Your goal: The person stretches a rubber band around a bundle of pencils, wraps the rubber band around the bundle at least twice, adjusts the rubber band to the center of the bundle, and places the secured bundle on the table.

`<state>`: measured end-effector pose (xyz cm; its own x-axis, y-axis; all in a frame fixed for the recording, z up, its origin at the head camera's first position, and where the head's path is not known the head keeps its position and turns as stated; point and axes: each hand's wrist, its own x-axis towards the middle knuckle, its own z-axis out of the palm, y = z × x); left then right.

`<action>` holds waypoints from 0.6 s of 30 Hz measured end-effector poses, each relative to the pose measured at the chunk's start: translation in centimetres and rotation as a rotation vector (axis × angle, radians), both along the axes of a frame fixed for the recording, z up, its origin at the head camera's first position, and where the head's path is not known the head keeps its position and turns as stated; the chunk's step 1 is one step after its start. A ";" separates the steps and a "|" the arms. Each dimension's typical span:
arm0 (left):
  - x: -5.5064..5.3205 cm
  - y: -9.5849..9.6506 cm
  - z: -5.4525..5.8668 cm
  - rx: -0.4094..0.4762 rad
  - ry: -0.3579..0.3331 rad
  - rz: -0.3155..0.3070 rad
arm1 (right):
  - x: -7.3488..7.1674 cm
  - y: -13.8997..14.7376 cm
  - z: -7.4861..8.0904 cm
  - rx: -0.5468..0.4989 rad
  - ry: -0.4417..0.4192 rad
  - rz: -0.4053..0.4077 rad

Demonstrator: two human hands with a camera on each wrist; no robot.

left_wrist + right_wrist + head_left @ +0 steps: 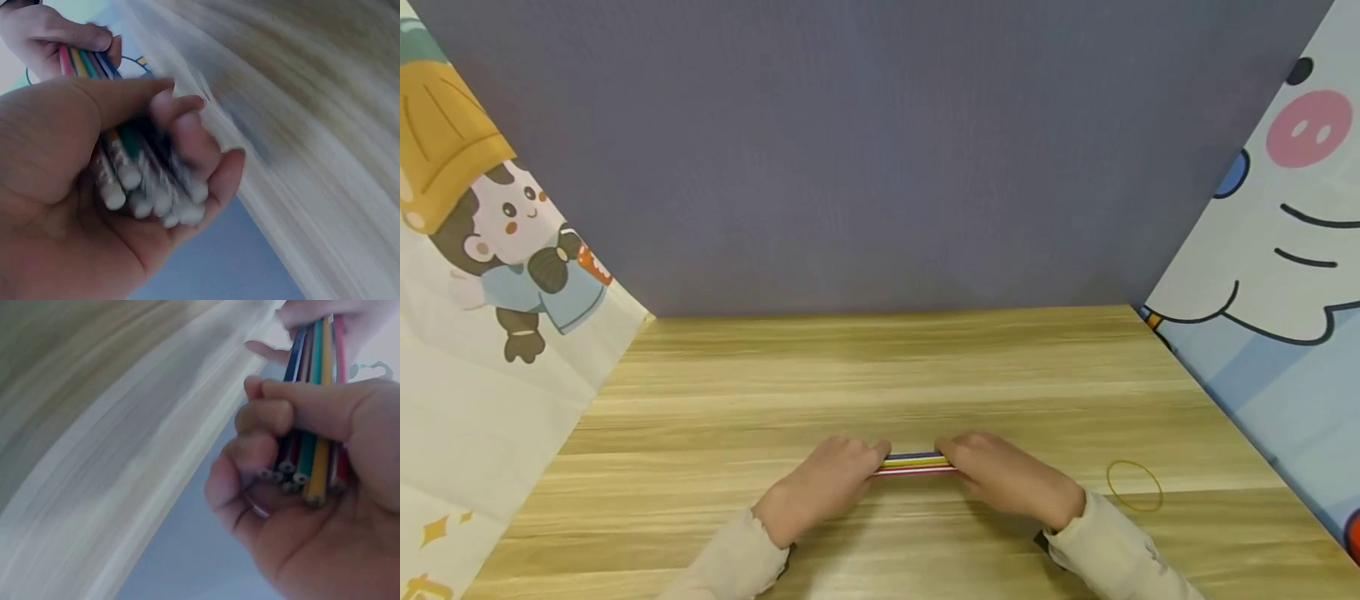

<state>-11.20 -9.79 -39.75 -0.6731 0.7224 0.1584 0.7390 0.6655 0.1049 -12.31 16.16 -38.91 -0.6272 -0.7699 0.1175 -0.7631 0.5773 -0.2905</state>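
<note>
A bundle of several pencils (917,464) in blue, yellow, red, white and green lies crosswise between both hands. My left hand (829,485) curls its fingers and thumb round the left end. White erasers (161,201) stick out of that palm in the left wrist view. Round the other end grips my right hand (1009,479), where the flat, unsharpened pencil ends (315,499) show in the right wrist view. The middle of the bundle is bare between the two hands. To the right of the right hand, a thin yellow rubber band (1122,462) lies on the table.
The wood-grain table (880,367) spreads under both hands. A grey panel (880,167) rises at its back edge. Sheets printed with cartoon figures border it, a left sheet (467,400) and a right sheet (1262,267).
</note>
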 end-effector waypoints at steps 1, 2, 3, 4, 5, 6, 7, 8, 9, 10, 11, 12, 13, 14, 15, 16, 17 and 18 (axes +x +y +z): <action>0.0 0.0 0.0 0.006 -0.016 0.002 | 0.2 -0.1 0.1 0.001 0.014 0.003; 0.0 0.1 0.0 0.016 -0.032 0.004 | 0.3 -0.3 0.2 0.000 0.035 0.007; 0.0 0.3 0.0 0.027 -0.044 0.003 | 0.5 -0.5 0.3 0.000 0.052 0.017; 0.1 0.5 0.0 0.037 -0.052 -0.003 | 0.7 -0.7 0.3 0.003 0.069 0.029; 0.1 0.7 0.0 0.050 -0.066 -0.013 | 0.8 -0.9 0.4 0.006 0.082 0.040; 0.1 0.8 0.0 0.059 -0.078 -0.024 | 0.9 -1.1 0.4 0.005 0.095 0.051; 0.1 1.0 0.0 0.070 -0.099 -0.035 | 1.0 -1.3 0.5 -0.003 0.104 0.055; 0.1 1.1 0.0 0.082 -0.131 -0.046 | 1.0 -1.4 0.5 -0.013 0.103 0.058; 0.1 1.2 0.1 0.095 -0.168 -0.054 | 1.0 -1.4 0.6 -0.021 0.096 0.055; 0.1 1.2 0.2 0.112 -0.221 -0.057 | 1.0 -1.4 0.7 -0.041 0.073 0.040; 0.1 1.2 0.3 0.138 -0.298 -0.054 | 0.8 -1.2 0.9 -0.071 0.027 0.022; 0.1 1.1 0.4 0.166 -0.371 -0.046 | 0.7 -1.0 1.1 -0.107 -0.025 -0.003; 0.0 1.0 0.5 0.201 -0.449 -0.035 | 0.5 -0.8 1.3 -0.150 -0.085 -0.029; 0.0 1.0 0.6 0.237 -0.527 -0.023 | 0.3 -0.6 1.5 -0.202 -0.155 -0.055; 0.0 0.9 0.6 0.282 -0.601 -0.013 | 0.1 -0.3 1.7 -0.262 -0.216 -0.083; 0.0 0.9 0.6 0.324 -0.665 -0.003 | -0.1 -0.2 1.8 -0.334 -0.270 -0.103; 0.0 0.8 0.6 0.365 -0.723 0.000 | -0.3 -0.1 1.9 -0.406 -0.314 -0.116; 0.0 0.8 0.5 0.395 -0.758 -0.007 | -0.4 0.0 2.0 -0.471 -0.345 -0.129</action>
<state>-11.20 -8.96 -39.24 -0.6950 0.7132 -0.0917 0.3790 0.4718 0.7961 -12.71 16.17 -36.94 -0.7747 -0.5998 0.2004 -0.5114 0.4078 -0.7564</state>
